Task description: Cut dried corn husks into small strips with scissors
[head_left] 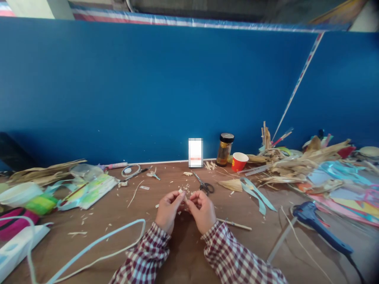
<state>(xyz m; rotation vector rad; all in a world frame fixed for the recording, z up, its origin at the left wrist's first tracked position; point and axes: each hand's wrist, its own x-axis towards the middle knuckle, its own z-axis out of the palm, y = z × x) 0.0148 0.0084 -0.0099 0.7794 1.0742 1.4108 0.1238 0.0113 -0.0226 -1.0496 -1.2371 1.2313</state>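
**Straw scrap pinched between both hands**

Pale straw it was, a small scrap [181,192] held mid-table, and both hands met on it: the left hand [168,210] and right hand [203,210] pressed together, fingertips clamped on the piece. Just beyond lay scissors [203,184] among the shavings. A thin stick [234,225] rested by the right wrist, a blue glue gun [319,227] far right.

Even, soft daylight, faint shadows, centre fairly sharp, wide-angle bending and blur toward the edges and corners.
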